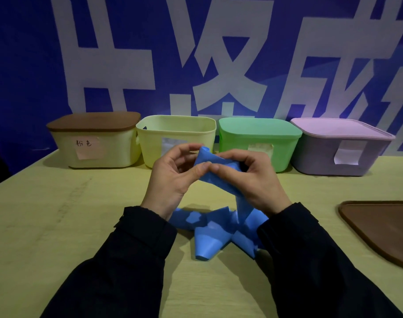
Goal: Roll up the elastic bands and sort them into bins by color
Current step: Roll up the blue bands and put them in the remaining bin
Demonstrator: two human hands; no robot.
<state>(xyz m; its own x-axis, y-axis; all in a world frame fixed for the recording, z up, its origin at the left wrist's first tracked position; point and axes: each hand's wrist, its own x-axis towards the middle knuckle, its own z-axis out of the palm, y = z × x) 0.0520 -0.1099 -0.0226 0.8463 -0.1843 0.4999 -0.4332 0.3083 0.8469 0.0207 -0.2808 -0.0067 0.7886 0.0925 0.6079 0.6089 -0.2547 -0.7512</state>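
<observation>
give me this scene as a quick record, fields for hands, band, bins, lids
left hand: pinches blue band
right hand: pinches blue band
blue band: partly rolled at top, rest trailing onto table
bins: four in a row at table's far edge
open bin: second from left, pale yellow
lidded bins: other three
loose brown lid: on table, right

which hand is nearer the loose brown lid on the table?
Right. The right hand grips the blue band at centre, with the loose brown lid lying off to its right. The left hand pinches the same band further left, on the far side from the lid.
</observation>
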